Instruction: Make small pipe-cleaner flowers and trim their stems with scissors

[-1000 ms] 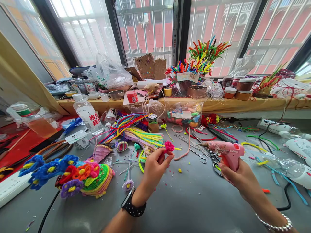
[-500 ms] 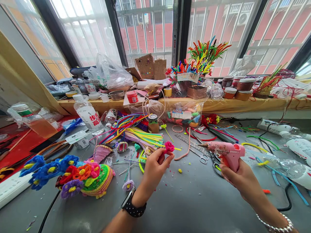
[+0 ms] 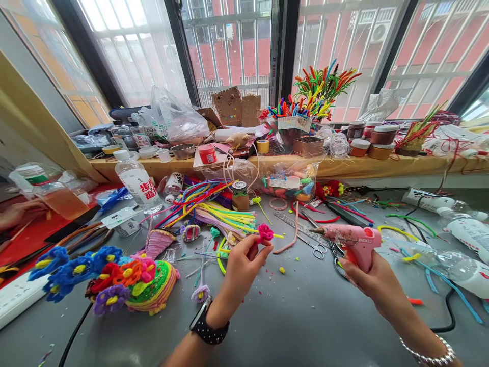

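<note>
Between the thumb and fingers of my left hand [image 3: 246,262] is a small magenta pipe-cleaner flower [image 3: 265,232], held upright over the middle of the table. My right hand [image 3: 369,278] grips a pink hot glue gun [image 3: 353,239] by its handle, with the nozzle pointing left toward the flower but apart from it. Scissors [image 3: 318,248] lie on the table between the two hands. A lilac pipe-cleaner flower [image 3: 200,293] rests beside my left wrist. To the left sits a colourful fuzzy basket [image 3: 156,290] with blue flowers [image 3: 69,270] and other blooms.
Bundled pipe cleaners [image 3: 225,216], a glass jar [image 3: 240,196] and a water bottle [image 3: 137,181] stand or lie behind my left hand. Plastic bottles [image 3: 464,270] and a black cable [image 3: 451,316] are on the right. Another person's hand [image 3: 17,211] shows at far left.
The glue gun in my right hand has shifted slightly left. My left hand and the flower hold almost still. Another person's hand has come into view at the far left.
</note>
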The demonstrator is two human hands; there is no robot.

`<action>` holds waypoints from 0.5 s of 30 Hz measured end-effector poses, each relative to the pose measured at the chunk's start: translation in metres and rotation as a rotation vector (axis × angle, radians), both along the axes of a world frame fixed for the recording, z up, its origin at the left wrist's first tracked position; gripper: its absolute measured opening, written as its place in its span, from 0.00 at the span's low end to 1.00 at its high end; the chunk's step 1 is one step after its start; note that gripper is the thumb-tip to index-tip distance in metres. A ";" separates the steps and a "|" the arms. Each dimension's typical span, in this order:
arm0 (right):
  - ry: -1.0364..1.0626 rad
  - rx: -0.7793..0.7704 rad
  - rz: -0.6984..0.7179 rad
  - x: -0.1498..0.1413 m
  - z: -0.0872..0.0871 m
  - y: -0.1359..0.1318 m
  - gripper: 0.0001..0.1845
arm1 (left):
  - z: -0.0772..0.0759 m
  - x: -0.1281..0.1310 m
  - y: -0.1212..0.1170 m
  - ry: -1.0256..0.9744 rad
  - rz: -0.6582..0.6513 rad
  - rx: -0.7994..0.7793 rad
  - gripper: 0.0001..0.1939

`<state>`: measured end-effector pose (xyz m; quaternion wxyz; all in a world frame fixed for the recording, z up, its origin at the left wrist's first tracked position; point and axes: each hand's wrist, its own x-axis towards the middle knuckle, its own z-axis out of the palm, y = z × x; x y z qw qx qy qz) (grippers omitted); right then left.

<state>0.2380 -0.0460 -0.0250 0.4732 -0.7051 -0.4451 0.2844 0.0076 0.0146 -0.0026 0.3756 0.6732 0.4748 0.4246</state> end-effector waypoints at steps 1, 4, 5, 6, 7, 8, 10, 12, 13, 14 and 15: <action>-0.025 -0.015 0.004 0.001 0.000 0.001 0.16 | 0.000 0.000 0.000 0.005 0.000 0.002 0.12; -0.130 -0.039 -0.029 0.002 0.000 0.003 0.19 | 0.001 0.000 -0.001 0.000 -0.010 0.002 0.11; -0.155 -0.041 -0.037 0.002 0.000 0.003 0.19 | 0.001 0.000 -0.001 -0.005 -0.013 0.000 0.11; -0.169 -0.039 -0.038 0.000 -0.001 0.003 0.19 | 0.001 0.000 -0.001 -0.007 -0.016 -0.004 0.12; -0.174 -0.033 -0.039 -0.001 -0.002 0.004 0.19 | 0.001 0.000 -0.001 -0.005 -0.018 -0.008 0.12; -0.175 -0.026 -0.044 -0.003 -0.003 0.004 0.18 | 0.001 -0.001 0.000 0.000 -0.015 -0.010 0.12; -0.174 0.008 -0.067 -0.006 -0.002 0.006 0.16 | 0.001 -0.002 0.001 0.007 -0.007 -0.007 0.11; -0.194 0.051 -0.084 -0.010 0.002 0.010 0.15 | 0.001 -0.004 0.003 -0.007 0.006 0.009 0.11; -0.212 0.070 -0.078 -0.011 0.006 0.013 0.14 | 0.001 -0.005 0.005 -0.022 0.012 0.014 0.11; -0.230 0.088 -0.063 -0.014 0.012 0.016 0.14 | 0.000 -0.007 0.006 -0.039 0.035 0.017 0.11; -0.243 0.103 -0.032 -0.017 0.019 0.019 0.14 | 0.000 -0.008 0.007 -0.047 0.050 0.013 0.11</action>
